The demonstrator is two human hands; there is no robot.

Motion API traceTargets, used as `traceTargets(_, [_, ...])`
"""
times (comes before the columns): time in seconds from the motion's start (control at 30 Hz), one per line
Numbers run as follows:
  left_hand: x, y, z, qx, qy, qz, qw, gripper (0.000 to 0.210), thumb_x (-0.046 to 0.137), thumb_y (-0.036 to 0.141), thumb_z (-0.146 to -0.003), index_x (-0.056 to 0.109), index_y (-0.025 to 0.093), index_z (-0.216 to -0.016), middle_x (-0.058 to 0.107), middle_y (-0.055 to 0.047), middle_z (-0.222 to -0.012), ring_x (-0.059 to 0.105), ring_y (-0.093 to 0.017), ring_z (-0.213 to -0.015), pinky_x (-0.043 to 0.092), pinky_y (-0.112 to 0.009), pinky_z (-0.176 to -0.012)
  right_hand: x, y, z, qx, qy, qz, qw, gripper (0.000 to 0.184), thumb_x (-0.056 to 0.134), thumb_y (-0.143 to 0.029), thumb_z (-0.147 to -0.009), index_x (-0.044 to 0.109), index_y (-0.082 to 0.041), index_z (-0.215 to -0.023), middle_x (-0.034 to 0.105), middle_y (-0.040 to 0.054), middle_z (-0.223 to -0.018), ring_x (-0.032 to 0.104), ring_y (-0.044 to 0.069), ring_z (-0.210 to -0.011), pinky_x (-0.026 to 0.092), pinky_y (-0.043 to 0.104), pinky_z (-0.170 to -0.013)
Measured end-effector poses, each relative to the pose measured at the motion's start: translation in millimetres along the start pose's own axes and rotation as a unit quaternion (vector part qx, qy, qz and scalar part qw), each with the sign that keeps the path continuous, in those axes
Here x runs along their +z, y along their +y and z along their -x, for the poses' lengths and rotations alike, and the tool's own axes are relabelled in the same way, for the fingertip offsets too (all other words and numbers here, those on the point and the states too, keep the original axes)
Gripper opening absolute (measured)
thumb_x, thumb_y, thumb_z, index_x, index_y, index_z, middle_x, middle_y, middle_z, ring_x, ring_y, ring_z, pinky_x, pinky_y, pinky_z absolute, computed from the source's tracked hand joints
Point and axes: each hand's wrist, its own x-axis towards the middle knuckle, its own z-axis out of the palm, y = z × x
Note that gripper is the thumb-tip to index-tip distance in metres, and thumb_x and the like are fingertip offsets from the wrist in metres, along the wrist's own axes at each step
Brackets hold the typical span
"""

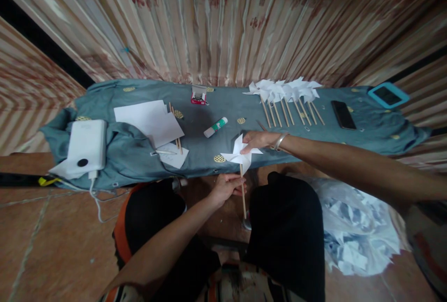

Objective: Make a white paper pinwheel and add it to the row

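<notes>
Two hands: both are on one white paper pinwheel (240,154) at the centre of the frame, above the near edge of the blue-draped desk (209,153).
Pinwheel feel: it looks very light; the paper vanes seem thin and easily creased, while the wooden stick (243,190) looks stiff and slim.
Best hold: the stick, below the vanes, judging by how soft the paper looks.
Left hand (225,188): fingers closed around the stick, forearm rising from the lower left.
Right hand (258,140): fingertips pinch a vane near the hub, arm stretched in from the right edge, a bangle on the wrist.
Nearby: a glue stick (215,127) lies just above; finished pinwheels (286,92) lie in a row at upper right.
</notes>
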Motion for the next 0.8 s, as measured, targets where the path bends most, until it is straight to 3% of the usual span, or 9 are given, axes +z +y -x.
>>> traceTargets(0.37, [0.9, -1.8, -2.3, 0.000, -0.008, 0.000, 1.000, 0.041, 0.086, 0.043, -0.054, 0.068, 0.009, -0.069, 0.066, -0.004, -0.061, 0.064, -0.014, -0.053, 0.054, -0.027, -0.056, 1.6, -4.5, 3.1, -0.002, -0.006, -0.005, 1.000, 0.041, 0.078, -0.050, -0.056, 0.070, -0.015, -0.076, 0.073, 0.0083, -0.086, 0.063, 0.020, -0.074, 0.046, 0.028, -0.061])
traceTargets(0.8, [9.1, -5.5, -3.5, 0.003, -0.003, 0.024, 1.000, 0.049, 0.087, 0.050, -0.047, 0.068, 0.009, -0.066, 0.066, -0.004, -0.063, 0.064, -0.014, -0.054, 0.051, -0.026, -0.053, 0.3, -11.4, 5.8, 0.001, -0.002, 0.020, 1.000, 0.035, 0.075, -0.046, -0.056, 0.067, -0.016, -0.072, 0.069, 0.0038, -0.076, 0.059, 0.018, -0.070, 0.043, 0.027, -0.059])
